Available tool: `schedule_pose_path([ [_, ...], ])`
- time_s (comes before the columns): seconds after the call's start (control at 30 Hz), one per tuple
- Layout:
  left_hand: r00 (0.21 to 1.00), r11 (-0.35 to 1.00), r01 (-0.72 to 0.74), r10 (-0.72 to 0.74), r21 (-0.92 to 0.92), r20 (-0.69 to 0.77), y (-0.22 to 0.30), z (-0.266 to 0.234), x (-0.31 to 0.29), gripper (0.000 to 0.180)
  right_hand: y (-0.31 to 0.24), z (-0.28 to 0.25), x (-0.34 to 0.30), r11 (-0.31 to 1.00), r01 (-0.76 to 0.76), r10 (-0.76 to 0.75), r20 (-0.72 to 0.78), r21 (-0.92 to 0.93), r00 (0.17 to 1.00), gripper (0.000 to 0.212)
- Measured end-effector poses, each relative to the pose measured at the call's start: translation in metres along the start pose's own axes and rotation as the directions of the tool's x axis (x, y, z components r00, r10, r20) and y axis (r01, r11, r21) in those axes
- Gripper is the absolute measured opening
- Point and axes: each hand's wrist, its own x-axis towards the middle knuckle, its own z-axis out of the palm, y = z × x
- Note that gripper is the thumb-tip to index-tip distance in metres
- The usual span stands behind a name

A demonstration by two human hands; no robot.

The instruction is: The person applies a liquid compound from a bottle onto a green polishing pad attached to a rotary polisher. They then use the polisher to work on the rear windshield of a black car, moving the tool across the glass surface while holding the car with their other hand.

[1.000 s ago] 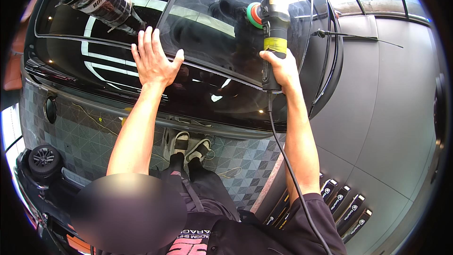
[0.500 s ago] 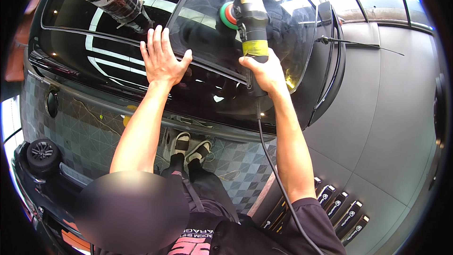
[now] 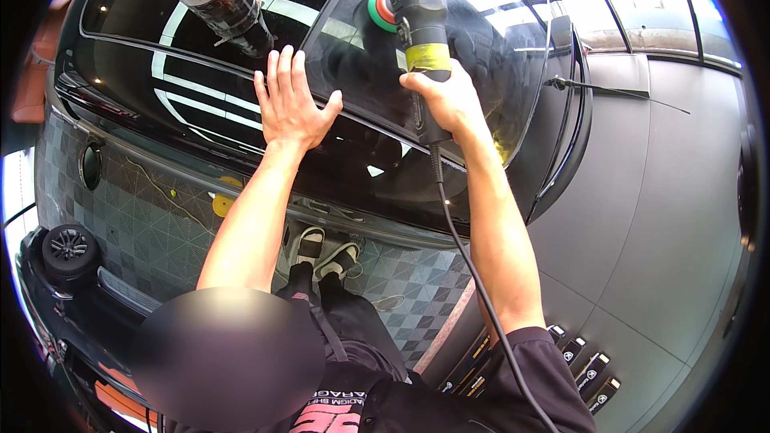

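My right hand [image 3: 447, 102] is wrapped around the handle of a corded polisher [image 3: 425, 28], black with a yellow-green band. Its round green-and-red pad [image 3: 382, 10] is tilted at a dark, glossy panel of a black car [image 3: 365, 140], with hazy smears around it. Whether the pad touches the panel, I cannot tell. Spread flat on the car's surface, my left hand [image 3: 295, 108] holds nothing, its fingers apart and thumb out. Just beyond its fingertips is a dark, bulky object [image 3: 216, 0] covered in shiny clear wrap.
From the polisher's end a black cord [image 3: 461, 244] runs down past my right arm. A thin antenna [image 3: 597, 86] sticks out at the right. Another dark vehicle with a wheel [image 3: 70, 250] stands at lower left. Several black boxes [image 3: 593, 373] lie at lower right, and my sandals [image 3: 337, 261] are on the tiled floor.
The view has shifted slightly. The polisher has moved a little away from me and left against the car, with my right hand still around it. My left hand stays flat on the car.
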Motion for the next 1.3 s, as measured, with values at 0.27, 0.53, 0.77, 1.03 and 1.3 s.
schedule_pose_path([
  [0.27,1.0,1.0,0.003,-0.003,-0.005,0.0,-0.002,0.0,-0.001,0.09,-0.014,-0.016,0.027,0.999,-0.001,0.001,-0.011,0.043,1.0,0.052],
  [0.53,1.0,1.0,0.009,-0.009,0.002,0.028,-0.002,0.001,-0.002,0.095,-0.029,-0.04,0.059,0.986,-0.016,0.003,0.078,0.166,0.997,0.05],
  [0.77,1.0,0.999,0.008,-0.008,-0.039,0.009,0.0,-0.001,0.0,0.093,-0.053,-0.038,0.074,0.993,-0.007,-0.008,0.126,0.118,0.992,0.053],
  [1.03,1.0,0.997,0.027,-0.026,-0.066,0.014,0.002,-0.002,-0.001,0.095,-0.065,-0.034,0.091,0.999,0.02,-0.023,0.099,0.034,0.995,0.056],
  [1.3,0.999,0.996,0.032,-0.031,-0.084,0.02,0.001,-0.003,-0.001,0.095,-0.081,-0.029,0.103,0.998,0.012,-0.01,0.043,-0.065,0.999,0.06],
])
